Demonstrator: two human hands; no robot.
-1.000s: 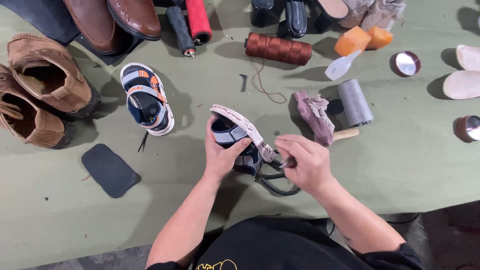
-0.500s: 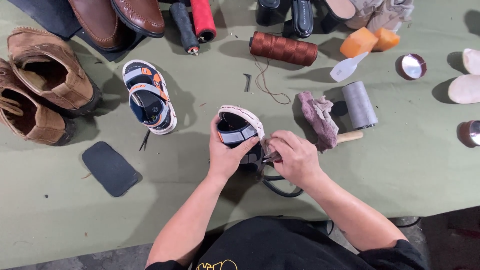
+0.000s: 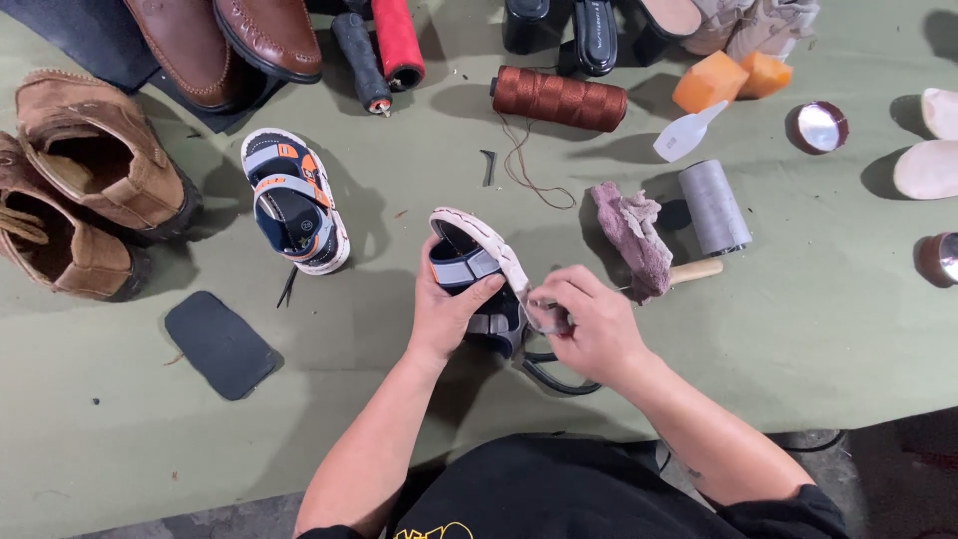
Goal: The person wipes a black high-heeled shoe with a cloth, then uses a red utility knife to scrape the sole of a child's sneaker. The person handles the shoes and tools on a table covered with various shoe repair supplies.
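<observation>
Left to right on the green table (image 3: 818,329): brown suede boots (image 3: 80,190), flat black sole pad (image 3: 218,342), matching blue-orange child's sandal (image 3: 294,200). Left hand (image 3: 446,314) grips a blue-grey child's sandal (image 3: 477,269) mid-table, sole tilted up; right hand (image 3: 594,324) pinches its sole edge. Beyond: mauve rag (image 3: 631,235), grey thread spool (image 3: 714,207).

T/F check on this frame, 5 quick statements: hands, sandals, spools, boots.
1. The left hand holds a sandal. True.
2. The right hand rests flat on the table. False: it pinches at the held sandal's sole edge.
3. A second sandal lies on the table, left of the held one. True.
4. The brown thread spool stands upright. False: it lies on its side, with loose thread trailing from it.
5. The brown boots sit at the right edge. False: they are at the left edge.
</observation>
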